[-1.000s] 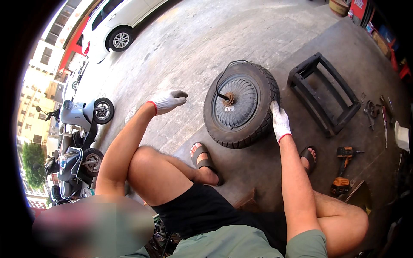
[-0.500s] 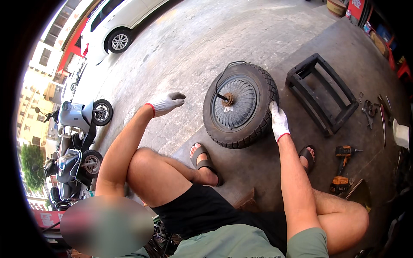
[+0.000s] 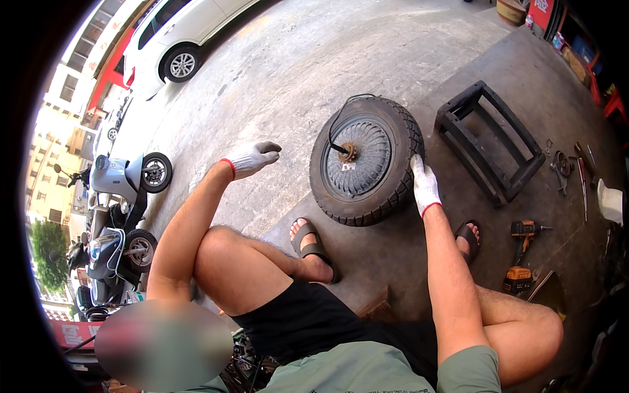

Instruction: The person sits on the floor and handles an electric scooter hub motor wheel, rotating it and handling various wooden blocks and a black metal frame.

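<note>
A hub-motor wheel (image 3: 363, 150) with a black knobby tyre stands tilted on the ground in front of me. A black cable comes out of its axle and loops over the top of the tyre; a rusty sprocket-like part (image 3: 348, 153) surrounds the axle. My right hand (image 3: 424, 183), in a white knitted glove with a red cuff, holds the tyre's right edge, its fingers partly hidden. Away to the wheel's left, my left hand (image 3: 254, 159) hangs in the air in a matching glove with dirty fingertips. It is empty, fingers loosely stretched and apart.
Right of the wheel lies a black metal frame (image 3: 490, 144). An orange-black cordless drill (image 3: 521, 255), a screwdriver (image 3: 582, 187) and other hand tools lie farther right. My sandalled feet flank the wheel's near side. Scooters (image 3: 118, 177) and a white car (image 3: 180, 39) stand at left.
</note>
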### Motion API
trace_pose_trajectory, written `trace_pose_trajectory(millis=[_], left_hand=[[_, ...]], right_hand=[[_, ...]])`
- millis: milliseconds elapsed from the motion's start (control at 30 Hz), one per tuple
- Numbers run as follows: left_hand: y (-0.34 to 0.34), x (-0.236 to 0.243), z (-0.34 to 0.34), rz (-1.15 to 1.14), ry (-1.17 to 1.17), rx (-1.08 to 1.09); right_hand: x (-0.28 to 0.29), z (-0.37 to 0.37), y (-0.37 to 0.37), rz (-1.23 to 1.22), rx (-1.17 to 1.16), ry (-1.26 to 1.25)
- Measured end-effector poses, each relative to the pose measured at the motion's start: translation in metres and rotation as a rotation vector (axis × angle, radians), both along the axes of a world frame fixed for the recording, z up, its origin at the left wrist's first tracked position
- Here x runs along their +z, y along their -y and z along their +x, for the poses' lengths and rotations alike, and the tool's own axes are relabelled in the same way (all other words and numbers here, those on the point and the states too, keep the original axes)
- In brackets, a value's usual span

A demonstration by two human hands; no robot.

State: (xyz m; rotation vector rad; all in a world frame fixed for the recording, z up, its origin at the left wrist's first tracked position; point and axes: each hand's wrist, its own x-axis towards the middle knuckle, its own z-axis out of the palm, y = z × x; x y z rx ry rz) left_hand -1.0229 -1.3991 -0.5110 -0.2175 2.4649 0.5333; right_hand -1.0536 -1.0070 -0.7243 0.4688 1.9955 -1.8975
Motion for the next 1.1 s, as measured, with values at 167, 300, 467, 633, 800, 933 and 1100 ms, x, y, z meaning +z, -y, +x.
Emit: trace_pose_trajectory(millis=[167, 300, 467, 633, 800, 933, 1100], left_hand=[[0.003, 0.001, -0.001, 0.028, -0.007, 0.007], [0.001, -0.001, -0.007, -0.001, -0.006, -0.005], [-0.009, 0.002, -0.001, 0.011, -0.003, 0.043], [-0.01, -0.001, 0.001, 0.085, -0.002, 0.094], [-0.015, -0.006, 0.0, 0.118, 0.024, 0.162], [-0.013, -0.005, -0.001, 0.096, 0.036, 0.154], [-0.021, -0.006, -0.002, 0.099, 0.034, 0.153]], right_hand=[[-0.006, -0.002, 0.002, 0.035, -0.029, -0.023], [-0.013, -0.002, 0.0, 0.032, -0.068, -0.062], [-0.015, -0.003, 0.001, 0.151, -0.034, -0.037], [0.003, -0.001, -0.002, 0.191, 0.016, 0.012], [0.011, 0.002, -0.008, 0.23, 0.034, 0.053], [0.024, 0.004, -0.007, 0.225, 0.043, 0.077], [0.031, 0.004, -0.012, 0.192, 0.063, 0.118]])
